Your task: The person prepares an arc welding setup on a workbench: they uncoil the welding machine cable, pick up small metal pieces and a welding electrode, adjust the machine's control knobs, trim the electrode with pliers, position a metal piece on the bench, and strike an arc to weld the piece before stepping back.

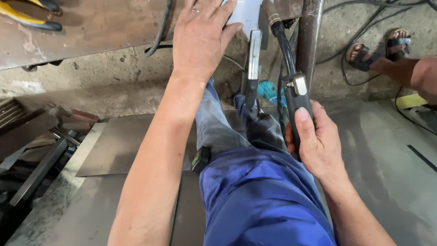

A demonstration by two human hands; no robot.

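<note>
left hand [200,38]: flat, fingers spread, pressing down on a pale grey sheet-metal piece [246,13] at the edge of the rusty brown steel workbench [91,29]
right hand [318,143]: wrapped tight round a black welding torch handle [296,102], thumb on top, neck pointing up at the piece
nearby: someone else's sandalled feet [380,50] on the concrete floor [114,86]

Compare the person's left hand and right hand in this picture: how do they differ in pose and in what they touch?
The left hand lies flat with fingers spread on a pale metal piece; the right hand is curled around the black welding torch handle. The left hand reaches far forward, arm extended; the right hand stays close to the body above the knee. The left hand wears a ring. Both are bare, without gloves.
</note>
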